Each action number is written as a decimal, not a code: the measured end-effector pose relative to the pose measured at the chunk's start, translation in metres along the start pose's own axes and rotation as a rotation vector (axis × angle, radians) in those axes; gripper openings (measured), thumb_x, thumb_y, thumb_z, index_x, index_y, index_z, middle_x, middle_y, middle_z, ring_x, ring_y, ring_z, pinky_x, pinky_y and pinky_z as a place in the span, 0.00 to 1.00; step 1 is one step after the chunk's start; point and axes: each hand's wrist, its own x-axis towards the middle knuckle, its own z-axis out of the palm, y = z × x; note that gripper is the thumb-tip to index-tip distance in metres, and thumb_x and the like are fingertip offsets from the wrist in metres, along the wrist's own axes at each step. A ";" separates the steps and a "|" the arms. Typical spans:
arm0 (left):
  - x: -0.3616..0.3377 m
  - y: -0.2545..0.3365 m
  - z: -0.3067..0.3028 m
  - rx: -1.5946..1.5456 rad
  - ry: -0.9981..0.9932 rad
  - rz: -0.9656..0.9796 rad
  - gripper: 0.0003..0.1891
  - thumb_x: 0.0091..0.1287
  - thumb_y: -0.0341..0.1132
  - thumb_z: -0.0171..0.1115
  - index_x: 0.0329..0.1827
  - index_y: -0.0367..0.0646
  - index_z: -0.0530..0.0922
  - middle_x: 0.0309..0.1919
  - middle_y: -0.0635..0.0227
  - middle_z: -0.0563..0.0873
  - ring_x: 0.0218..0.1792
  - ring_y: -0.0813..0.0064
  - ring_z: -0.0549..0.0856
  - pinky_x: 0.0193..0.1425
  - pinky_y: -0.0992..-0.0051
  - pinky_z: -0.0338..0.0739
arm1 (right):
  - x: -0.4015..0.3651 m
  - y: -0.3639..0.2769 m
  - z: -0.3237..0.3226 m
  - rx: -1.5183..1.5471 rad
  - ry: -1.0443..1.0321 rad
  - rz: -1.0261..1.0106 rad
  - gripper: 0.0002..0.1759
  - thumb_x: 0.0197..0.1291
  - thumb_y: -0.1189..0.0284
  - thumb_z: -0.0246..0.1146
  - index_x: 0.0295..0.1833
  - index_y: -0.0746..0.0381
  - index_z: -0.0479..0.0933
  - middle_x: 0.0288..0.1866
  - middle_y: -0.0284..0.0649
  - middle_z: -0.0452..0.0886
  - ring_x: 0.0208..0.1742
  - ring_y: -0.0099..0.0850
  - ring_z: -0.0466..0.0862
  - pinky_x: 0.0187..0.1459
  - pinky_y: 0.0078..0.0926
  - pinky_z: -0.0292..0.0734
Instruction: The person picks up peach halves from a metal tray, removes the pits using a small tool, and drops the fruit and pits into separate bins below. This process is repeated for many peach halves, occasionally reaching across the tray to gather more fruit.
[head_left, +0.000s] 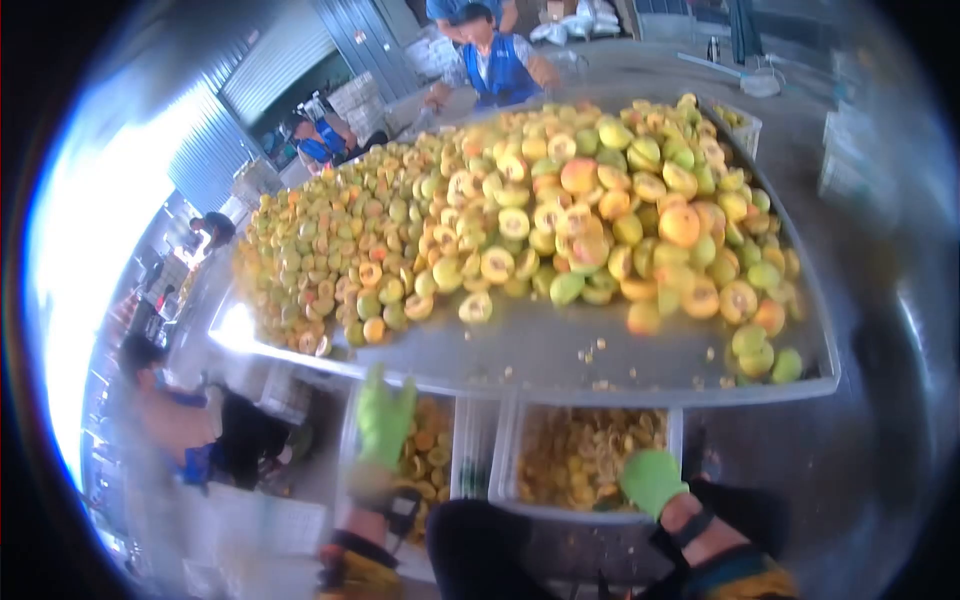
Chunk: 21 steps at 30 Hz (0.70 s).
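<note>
My left hand (383, 418), in a light green glove, is raised over the left crate at the front edge of the metal table (540, 345). Its fingers look spread, with nothing seen between them, though motion smears them. My right hand (652, 482), gloved the same way, is curled at the right side of the white crate (508, 450). What it holds, if anything, is hidden. Inside that crate are yellowish-brown fruit pieces (580, 450). Beyond my hands, a large heap of yellow-green and orange fruit (497, 265), many cut in half with the stones showing, covers the table.
A crate of fruit halves (425, 450) stands below my left hand. Small scraps (600, 345) lie on the metal surface. One person (495, 65) in a blue vest is behind the table. Another person (200, 420) sits at the left. More people are farther back.
</note>
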 end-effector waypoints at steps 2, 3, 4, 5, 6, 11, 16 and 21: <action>0.058 0.013 0.058 0.072 -0.011 0.117 0.34 0.67 0.59 0.59 0.60 0.34 0.75 0.47 0.39 0.84 0.51 0.44 0.84 0.53 0.55 0.78 | 0.006 0.002 -0.001 0.059 0.177 -0.123 0.18 0.62 0.55 0.61 0.47 0.56 0.83 0.34 0.44 0.84 0.36 0.44 0.84 0.37 0.45 0.78; 0.081 0.037 0.075 0.204 -0.090 0.003 0.36 0.65 0.64 0.56 0.55 0.35 0.78 0.40 0.42 0.86 0.46 0.43 0.85 0.51 0.53 0.79 | 0.010 0.015 0.027 0.093 0.429 -0.310 0.18 0.61 0.54 0.63 0.47 0.55 0.83 0.27 0.44 0.82 0.29 0.44 0.83 0.30 0.46 0.76; 0.121 0.001 0.134 0.236 -0.131 0.083 0.35 0.64 0.67 0.55 0.49 0.38 0.83 0.39 0.45 0.87 0.45 0.45 0.86 0.50 0.54 0.80 | 0.009 0.016 0.023 -0.052 0.273 -0.175 0.17 0.61 0.57 0.63 0.47 0.56 0.83 0.27 0.45 0.82 0.29 0.44 0.83 0.30 0.44 0.77; 0.124 0.050 0.114 0.229 -0.244 -0.109 0.33 0.64 0.65 0.55 0.42 0.39 0.85 0.40 0.48 0.88 0.43 0.47 0.87 0.50 0.56 0.80 | 0.004 0.011 0.016 -0.191 0.123 -0.021 0.15 0.61 0.59 0.64 0.47 0.56 0.82 0.28 0.46 0.82 0.28 0.44 0.83 0.30 0.43 0.77; 0.125 0.079 0.100 0.140 -0.317 -0.163 0.31 0.64 0.64 0.56 0.39 0.40 0.86 0.39 0.49 0.88 0.44 0.49 0.87 0.50 0.57 0.80 | 0.000 0.012 0.030 -0.157 0.056 0.001 0.15 0.58 0.60 0.63 0.47 0.56 0.82 0.29 0.45 0.83 0.29 0.44 0.84 0.31 0.44 0.77; 0.125 0.115 0.144 0.135 -0.194 0.008 0.26 0.62 0.57 0.61 0.46 0.40 0.84 0.43 0.49 0.87 0.47 0.51 0.86 0.49 0.57 0.80 | 0.006 0.017 0.034 0.028 0.121 0.033 0.13 0.57 0.64 0.60 0.46 0.54 0.82 0.26 0.44 0.84 0.32 0.44 0.85 0.33 0.46 0.78; 0.094 0.141 0.166 -0.090 -0.112 0.237 0.25 0.60 0.43 0.65 0.58 0.41 0.74 0.51 0.46 0.80 0.46 0.45 0.83 0.49 0.54 0.79 | 0.004 -0.007 -0.009 0.134 0.158 -0.015 0.14 0.59 0.64 0.60 0.49 0.56 0.81 0.31 0.45 0.84 0.32 0.45 0.85 0.32 0.47 0.77; 0.021 0.161 0.070 -1.036 -0.612 -0.109 0.19 0.64 0.34 0.64 0.58 0.40 0.76 0.53 0.56 0.83 0.46 0.54 0.85 0.45 0.58 0.81 | -0.001 -0.042 -0.084 0.588 0.358 0.036 0.13 0.62 0.63 0.65 0.47 0.60 0.80 0.27 0.45 0.80 0.29 0.43 0.83 0.30 0.40 0.77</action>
